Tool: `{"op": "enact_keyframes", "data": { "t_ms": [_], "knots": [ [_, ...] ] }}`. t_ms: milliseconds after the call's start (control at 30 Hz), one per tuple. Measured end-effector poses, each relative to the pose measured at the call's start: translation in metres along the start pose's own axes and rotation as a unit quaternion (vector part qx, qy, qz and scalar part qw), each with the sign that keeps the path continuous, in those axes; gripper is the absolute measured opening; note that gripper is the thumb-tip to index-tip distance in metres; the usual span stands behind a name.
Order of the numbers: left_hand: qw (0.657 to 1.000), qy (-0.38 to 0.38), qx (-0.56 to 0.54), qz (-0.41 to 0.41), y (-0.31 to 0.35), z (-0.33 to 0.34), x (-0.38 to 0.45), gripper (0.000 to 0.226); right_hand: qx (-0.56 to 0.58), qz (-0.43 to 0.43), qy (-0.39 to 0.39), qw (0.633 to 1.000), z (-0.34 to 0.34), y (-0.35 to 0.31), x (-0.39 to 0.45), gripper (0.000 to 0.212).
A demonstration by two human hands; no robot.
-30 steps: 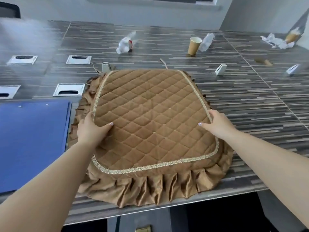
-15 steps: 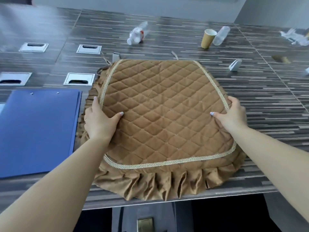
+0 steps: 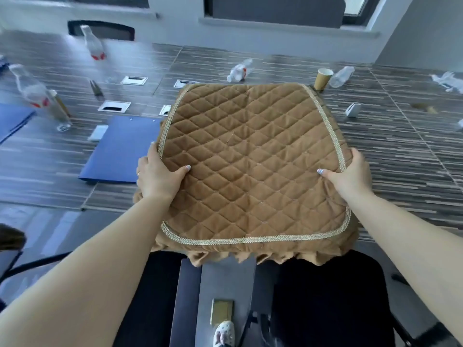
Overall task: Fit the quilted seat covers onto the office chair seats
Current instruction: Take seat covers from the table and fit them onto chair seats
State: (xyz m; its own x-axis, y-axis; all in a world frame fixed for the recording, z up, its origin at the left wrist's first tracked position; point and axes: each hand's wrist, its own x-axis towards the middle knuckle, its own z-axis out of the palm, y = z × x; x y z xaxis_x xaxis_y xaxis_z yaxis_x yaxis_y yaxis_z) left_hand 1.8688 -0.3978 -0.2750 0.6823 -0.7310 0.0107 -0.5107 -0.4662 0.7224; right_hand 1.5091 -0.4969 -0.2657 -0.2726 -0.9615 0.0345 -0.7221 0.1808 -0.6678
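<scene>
A brown quilted seat cover point(image 3: 250, 159) with gold braid trim and a ruffled skirt is held up off the striped table, its near edge out past the table's front. My left hand point(image 3: 160, 175) grips its left edge, thumb on top. My right hand point(image 3: 348, 175) grips its right edge the same way. Below the cover's near edge sits a black office chair seat point(image 3: 325, 304), partly hidden by the cover and my right arm.
A blue folder point(image 3: 120, 151) lies left of the cover on the dark striped table point(image 3: 400, 159). Plastic bottles point(image 3: 238, 71), a paper cup point(image 3: 323, 78) and metal cable ports point(image 3: 114, 106) are scattered behind. A second chair point(image 3: 10, 246) stands at the left.
Both hands have lifted the cover off the table and drawn it toward me. The view has pulled back and the black chair seat now shows below.
</scene>
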Motion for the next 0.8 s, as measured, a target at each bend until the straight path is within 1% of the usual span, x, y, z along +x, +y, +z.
{"op": "enact_keyframes", "data": {
  "t_ms": [67,133,267,467,600,800],
  "knots": [
    [1.000,0.025,0.002,-0.008,-0.010,-0.028,-0.035,0.098,0.014,-0.016,-0.016,1.000,-0.015,0.000,-0.026,0.070],
    [0.999,0.050,0.003,-0.017,-0.023,-0.057,-0.076,0.099,0.032,-0.035,-0.031,0.998,-0.030,0.001,-0.058,0.063],
    [0.995,0.088,0.007,-0.055,-0.053,-0.108,-0.147,0.100,0.049,-0.062,-0.055,0.995,-0.050,-0.001,-0.116,0.072],
    [0.987,0.138,0.013,-0.082,-0.088,-0.176,-0.226,0.093,0.048,-0.120,-0.078,0.989,-0.070,-0.017,-0.192,0.069],
    [0.983,0.153,0.008,-0.100,-0.105,-0.205,-0.256,0.092,0.051,-0.143,-0.091,0.984,-0.076,-0.030,-0.224,0.068],
    [0.983,0.153,-0.014,-0.106,-0.137,-0.246,-0.267,0.095,0.060,-0.177,-0.061,0.980,-0.069,-0.063,-0.266,0.066]
  ]
}}
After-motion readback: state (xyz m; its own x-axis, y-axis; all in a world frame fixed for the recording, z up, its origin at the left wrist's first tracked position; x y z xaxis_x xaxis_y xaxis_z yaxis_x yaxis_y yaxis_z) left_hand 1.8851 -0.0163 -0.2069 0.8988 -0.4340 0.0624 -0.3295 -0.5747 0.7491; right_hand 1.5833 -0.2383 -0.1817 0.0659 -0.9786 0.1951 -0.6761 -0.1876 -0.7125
